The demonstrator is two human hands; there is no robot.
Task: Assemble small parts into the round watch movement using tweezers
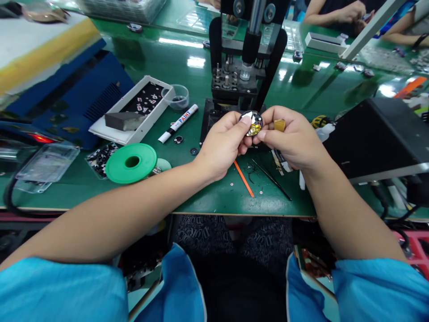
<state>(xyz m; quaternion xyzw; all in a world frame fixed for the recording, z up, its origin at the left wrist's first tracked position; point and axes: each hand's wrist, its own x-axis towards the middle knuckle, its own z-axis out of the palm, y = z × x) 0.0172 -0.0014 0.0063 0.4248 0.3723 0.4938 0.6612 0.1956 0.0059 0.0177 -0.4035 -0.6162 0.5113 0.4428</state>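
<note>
Between my two hands, in front of the black press, is a small round black part (pixel 256 121) with white and gold-coloured pieces on its face. My left hand (pixel 223 141) pinches it, the thumb lying across its upper left. The fingertips of my right hand (pixel 288 134) are closed at its right edge. A yellow-brown piece (pixel 279 125), perhaps tape, shows at my right fingers; how it is held I cannot tell. Below the hands lie an orange stick (pixel 243 178) and black tweezers (pixel 272 180) on the green table.
A black press (pixel 239 67) stands straight ahead. To the left are a paint marker (pixel 178 123), a white tray (pixel 142 107), a green spool (pixel 131 163) and a blue box (pixel 77 96). At right sits a black box (pixel 378 138). Co-workers' hands (pixel 353 12) appear across the table.
</note>
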